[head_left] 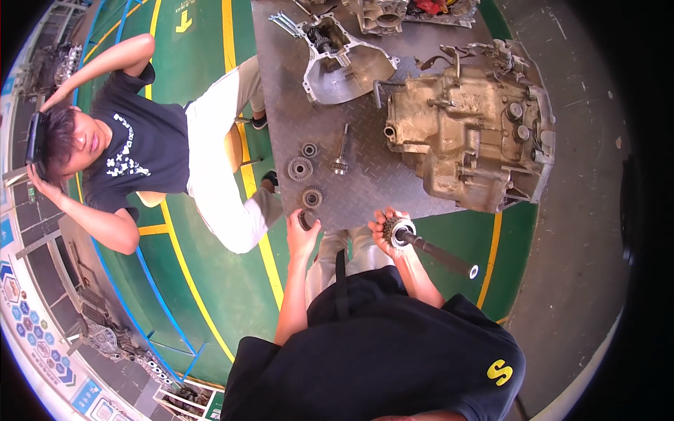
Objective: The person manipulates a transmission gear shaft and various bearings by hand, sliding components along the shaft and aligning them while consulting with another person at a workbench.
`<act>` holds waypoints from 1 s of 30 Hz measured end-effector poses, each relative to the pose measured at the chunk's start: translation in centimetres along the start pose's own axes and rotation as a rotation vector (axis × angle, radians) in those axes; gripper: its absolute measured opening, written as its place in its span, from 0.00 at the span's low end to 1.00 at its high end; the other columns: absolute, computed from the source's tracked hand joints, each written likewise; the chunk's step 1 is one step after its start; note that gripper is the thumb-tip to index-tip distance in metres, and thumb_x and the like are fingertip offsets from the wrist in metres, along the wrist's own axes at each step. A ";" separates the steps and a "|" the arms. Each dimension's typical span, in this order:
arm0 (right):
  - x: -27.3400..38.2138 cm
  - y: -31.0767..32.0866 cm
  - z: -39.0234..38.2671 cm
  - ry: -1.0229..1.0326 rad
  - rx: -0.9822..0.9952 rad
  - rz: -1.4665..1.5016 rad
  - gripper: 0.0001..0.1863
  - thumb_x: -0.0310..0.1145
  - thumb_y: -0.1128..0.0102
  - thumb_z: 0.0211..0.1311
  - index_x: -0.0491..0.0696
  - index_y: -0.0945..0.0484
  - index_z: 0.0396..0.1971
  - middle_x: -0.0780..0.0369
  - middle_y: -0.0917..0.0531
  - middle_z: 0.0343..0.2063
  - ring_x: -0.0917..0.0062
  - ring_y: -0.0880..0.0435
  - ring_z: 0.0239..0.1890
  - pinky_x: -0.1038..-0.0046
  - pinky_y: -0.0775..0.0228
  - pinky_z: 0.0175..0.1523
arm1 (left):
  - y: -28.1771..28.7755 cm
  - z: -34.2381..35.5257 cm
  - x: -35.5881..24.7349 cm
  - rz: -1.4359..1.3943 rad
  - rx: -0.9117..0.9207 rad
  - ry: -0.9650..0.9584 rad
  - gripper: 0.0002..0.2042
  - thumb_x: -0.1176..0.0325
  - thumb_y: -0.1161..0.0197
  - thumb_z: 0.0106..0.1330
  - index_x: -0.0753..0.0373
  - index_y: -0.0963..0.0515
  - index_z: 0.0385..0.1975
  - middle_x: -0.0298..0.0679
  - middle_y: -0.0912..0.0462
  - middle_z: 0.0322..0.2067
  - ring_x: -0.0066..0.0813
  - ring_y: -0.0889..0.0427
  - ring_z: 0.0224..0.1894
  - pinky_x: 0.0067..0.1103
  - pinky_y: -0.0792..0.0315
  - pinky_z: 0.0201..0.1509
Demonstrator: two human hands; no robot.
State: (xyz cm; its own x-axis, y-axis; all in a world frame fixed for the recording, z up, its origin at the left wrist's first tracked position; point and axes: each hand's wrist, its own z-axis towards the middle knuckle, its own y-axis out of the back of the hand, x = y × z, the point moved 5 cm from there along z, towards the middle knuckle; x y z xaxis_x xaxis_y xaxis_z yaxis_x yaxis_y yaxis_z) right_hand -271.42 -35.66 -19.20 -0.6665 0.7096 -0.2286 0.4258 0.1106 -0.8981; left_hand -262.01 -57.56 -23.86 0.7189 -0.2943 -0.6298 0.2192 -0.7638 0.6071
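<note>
My left hand (302, 237) is closed on a small dark gear (307, 219) at the table's near left corner. In my right hand (388, 242), by the near edge, is a gear shaft (441, 257); its toothed end sits in my fingers and the long dark rod points away to the right. On the table beyond my left hand lie a gear (312, 197), a wider gear (300, 169) and a small ring (309, 150). A thin shaft with a pinion (340, 165) rests to their right.
A large tan gearbox housing (470, 133) fills the right of the metal table (372, 186). An open silver casing (344, 63) and wrenches (284, 24) lie at the far side. Another person (147, 147) sits at the left, both hands raised to a headset.
</note>
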 end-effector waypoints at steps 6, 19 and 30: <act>0.5 -0.5 0.1 -0.010 0.064 0.028 0.15 0.41 0.46 0.57 0.42 0.27 0.32 0.56 0.27 0.32 0.68 0.29 0.35 0.69 0.26 0.39 | 0.9 -2.6 2.1 0.070 0.009 0.111 0.29 0.58 0.33 0.52 0.59 0.35 0.54 0.48 0.30 0.51 0.47 0.27 0.52 0.34 0.32 0.55; 2.4 0.8 -0.7 -0.015 0.064 -0.028 0.15 0.40 0.45 0.59 0.41 0.28 0.33 0.55 0.28 0.33 0.67 0.29 0.38 0.69 0.24 0.41 | 0.1 -3.7 3.2 -0.024 -0.079 0.159 0.31 0.56 0.32 0.52 0.59 0.35 0.55 0.48 0.31 0.53 0.46 0.29 0.55 0.32 0.32 0.56; -0.2 1.3 -2.0 -0.069 -0.011 -0.012 0.16 0.42 0.47 0.58 0.43 0.26 0.32 0.55 0.27 0.33 0.66 0.29 0.38 0.70 0.24 0.41 | -2.7 1.8 5.7 0.429 -0.087 0.104 0.36 0.60 0.31 0.48 0.59 0.37 0.58 0.52 0.36 0.53 0.55 0.31 0.53 0.37 0.33 0.57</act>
State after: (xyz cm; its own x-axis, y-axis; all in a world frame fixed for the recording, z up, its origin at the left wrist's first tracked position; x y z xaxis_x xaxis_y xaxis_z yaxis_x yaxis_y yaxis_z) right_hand -269.55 -34.24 -19.57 -0.7118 0.6588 -0.2436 0.4239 0.1263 -0.8968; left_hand -259.69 -58.17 -29.98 0.8184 -0.5109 -0.2631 -0.0614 -0.5330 0.8439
